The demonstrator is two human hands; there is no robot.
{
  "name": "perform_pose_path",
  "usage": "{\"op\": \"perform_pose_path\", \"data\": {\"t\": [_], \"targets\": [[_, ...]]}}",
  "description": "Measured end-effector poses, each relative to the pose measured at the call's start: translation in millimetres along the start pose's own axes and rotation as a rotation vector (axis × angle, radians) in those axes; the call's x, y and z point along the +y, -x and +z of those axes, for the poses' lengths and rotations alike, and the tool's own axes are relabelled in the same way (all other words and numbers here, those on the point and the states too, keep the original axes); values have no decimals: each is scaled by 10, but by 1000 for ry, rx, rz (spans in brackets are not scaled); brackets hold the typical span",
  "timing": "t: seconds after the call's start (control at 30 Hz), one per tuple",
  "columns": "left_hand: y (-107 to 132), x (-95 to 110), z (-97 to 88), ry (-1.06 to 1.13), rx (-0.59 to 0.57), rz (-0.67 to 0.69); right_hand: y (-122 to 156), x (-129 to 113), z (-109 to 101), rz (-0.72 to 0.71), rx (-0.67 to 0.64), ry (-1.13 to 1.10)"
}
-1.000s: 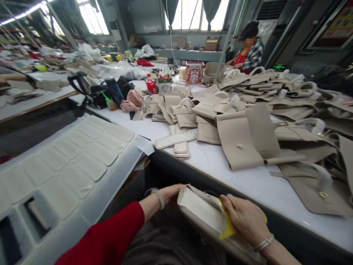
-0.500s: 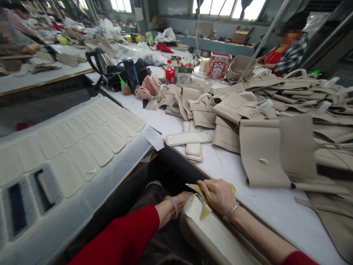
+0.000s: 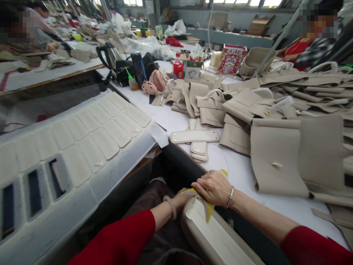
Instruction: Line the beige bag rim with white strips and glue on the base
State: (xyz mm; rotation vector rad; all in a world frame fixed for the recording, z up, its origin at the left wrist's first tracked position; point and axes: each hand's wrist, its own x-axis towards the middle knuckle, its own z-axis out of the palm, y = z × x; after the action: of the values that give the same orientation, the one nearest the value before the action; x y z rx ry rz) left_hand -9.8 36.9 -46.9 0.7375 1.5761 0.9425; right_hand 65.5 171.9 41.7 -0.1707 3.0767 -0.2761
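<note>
In the head view, my right hand (image 3: 213, 187) is closed round a yellow scraper (image 3: 210, 212) with a pointed edge. The scraper lies against the near end of a beige leather bag piece (image 3: 220, 235), whose upper face is white. My left hand (image 3: 180, 200) is closed at that same end, close beside my right hand; its fingertips are hidden behind the bag piece. The piece stretches from my hands toward the bottom of the view, over my lap and below the table edge.
Left, a pale sheet (image 3: 74, 221) carries rows of cream panels (image 3: 103, 142). Ahead on the white table (image 3: 237, 169) lie stacked strap pieces (image 3: 194, 136) and beige bag parts (image 3: 275, 154). Farther back are a red bottle (image 3: 178, 67), a pink fan (image 3: 157, 81) and a kettle (image 3: 113, 55). Other people sit at both sides.
The view has turned slightly left, so the table things appear farther right. My right hand with the scraper has come closer to my left hand, which still grips the bag piece.
</note>
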Motion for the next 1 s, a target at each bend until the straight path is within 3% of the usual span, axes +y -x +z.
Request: {"op": "perform_pose_path", "data": {"t": [0.1, 0.17, 0.3, 0.47, 0.8, 0.9, 1.0], "targets": [[291, 114, -231, 80, 193, 48, -1, 18, -6, -24, -5, 7], [530, 264, -345, 153, 240, 151, 0, 21, -17, -35, -8, 9], [856, 567, -397, 59, 44, 250, 4, 16, -42, -52, -9, 11], [856, 658, -356, -284, 76, 276, 25, 9, -28, -61, -7, 22], [807, 456, -242, -649, 148, 490, 173, -65, 49, -6, -58, -5], [825, 434, -246, -654, 156, 511, 253, -185, 82, 108, -62, -22], [796, 462, -300, -460, 80, 455, 304, -297, 83, 201, -54, -12]]}}
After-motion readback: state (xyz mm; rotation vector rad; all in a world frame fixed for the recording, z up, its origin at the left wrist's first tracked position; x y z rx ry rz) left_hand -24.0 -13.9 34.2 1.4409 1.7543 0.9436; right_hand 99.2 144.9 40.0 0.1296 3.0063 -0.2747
